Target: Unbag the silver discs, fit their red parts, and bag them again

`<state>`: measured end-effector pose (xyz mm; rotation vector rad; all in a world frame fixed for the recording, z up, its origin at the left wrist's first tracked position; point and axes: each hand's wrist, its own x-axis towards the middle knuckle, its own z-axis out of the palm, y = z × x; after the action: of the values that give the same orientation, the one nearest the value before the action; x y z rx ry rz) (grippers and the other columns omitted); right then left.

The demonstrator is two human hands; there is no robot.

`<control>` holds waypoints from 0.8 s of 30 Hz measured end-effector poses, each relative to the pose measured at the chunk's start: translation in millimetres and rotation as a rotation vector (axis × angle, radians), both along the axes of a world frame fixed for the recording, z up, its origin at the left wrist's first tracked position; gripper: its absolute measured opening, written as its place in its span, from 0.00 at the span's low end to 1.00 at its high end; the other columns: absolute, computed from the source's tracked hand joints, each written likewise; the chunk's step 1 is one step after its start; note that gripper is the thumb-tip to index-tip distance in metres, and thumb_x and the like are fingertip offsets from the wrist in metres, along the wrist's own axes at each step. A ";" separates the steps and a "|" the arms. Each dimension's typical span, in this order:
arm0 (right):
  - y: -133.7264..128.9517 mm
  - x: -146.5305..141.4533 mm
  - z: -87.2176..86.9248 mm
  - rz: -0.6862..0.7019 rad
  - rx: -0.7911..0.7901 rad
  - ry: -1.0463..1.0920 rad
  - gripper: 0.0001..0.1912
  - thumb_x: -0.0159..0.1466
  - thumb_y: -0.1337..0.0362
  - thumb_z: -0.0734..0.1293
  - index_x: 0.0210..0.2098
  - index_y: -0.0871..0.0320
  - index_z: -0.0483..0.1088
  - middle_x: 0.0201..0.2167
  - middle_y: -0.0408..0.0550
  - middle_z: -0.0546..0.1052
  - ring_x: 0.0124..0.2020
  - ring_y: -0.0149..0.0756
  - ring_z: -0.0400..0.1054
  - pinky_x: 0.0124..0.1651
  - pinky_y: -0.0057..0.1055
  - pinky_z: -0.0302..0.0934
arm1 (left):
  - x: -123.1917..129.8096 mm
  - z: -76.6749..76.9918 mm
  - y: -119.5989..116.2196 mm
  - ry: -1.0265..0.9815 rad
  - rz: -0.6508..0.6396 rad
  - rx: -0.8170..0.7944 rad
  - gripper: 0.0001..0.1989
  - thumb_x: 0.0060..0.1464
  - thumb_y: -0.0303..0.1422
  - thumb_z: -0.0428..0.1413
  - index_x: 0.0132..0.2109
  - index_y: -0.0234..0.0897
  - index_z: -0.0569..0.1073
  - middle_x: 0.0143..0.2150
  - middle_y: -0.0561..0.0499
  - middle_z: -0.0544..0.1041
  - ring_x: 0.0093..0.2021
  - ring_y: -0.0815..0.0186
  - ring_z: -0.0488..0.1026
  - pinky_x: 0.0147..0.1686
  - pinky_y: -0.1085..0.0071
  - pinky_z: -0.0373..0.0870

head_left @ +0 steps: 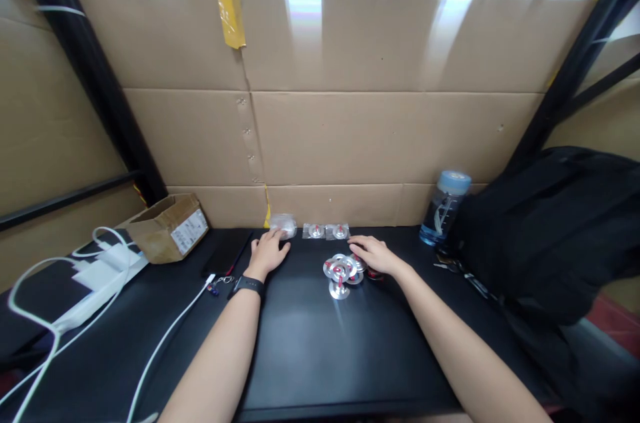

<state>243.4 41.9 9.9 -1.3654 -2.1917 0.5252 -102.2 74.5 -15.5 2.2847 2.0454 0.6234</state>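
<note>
My left hand [269, 254] lies at the near edge of a stack of clear plastic bags [284, 224], thumb apart and fingers stretched toward it; whether it pinches a bag is too small to see. Several shiny silver discs with red centres [341, 269] are heaped on the black table [340, 349]. Just right of the heap, my right hand [374, 253] reaches in with fingers extended, partly covering some discs. Two more such pieces, a left packet [315, 231] and a right packet [339, 231], lie flat in clear wrapping along the back, near my right fingertips.
A cardboard wall [330, 136] closes off the back. On the left are an open cardboard box [170, 226], a dark phone [227, 253], a white power strip [105, 283] and cables. A water bottle [444, 208], keys [447, 263] and a black backpack [545, 229] occupy the right.
</note>
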 end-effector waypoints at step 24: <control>16.5 65.5 -13.8 -0.247 -0.055 -0.332 0.30 0.61 0.68 0.63 0.62 0.45 0.70 0.65 0.48 0.70 0.65 0.54 0.61 0.61 0.53 0.56 | 72.6 12.9 -21.8 -0.387 -0.418 0.236 0.11 0.56 0.25 0.51 0.44 0.38 0.75 0.43 0.48 0.77 0.44 0.60 0.75 0.50 0.63 0.72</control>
<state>308.9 58.4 -3.9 -1.8327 -2.2241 0.2836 -29.6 52.8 -2.6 2.3625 1.3359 1.2025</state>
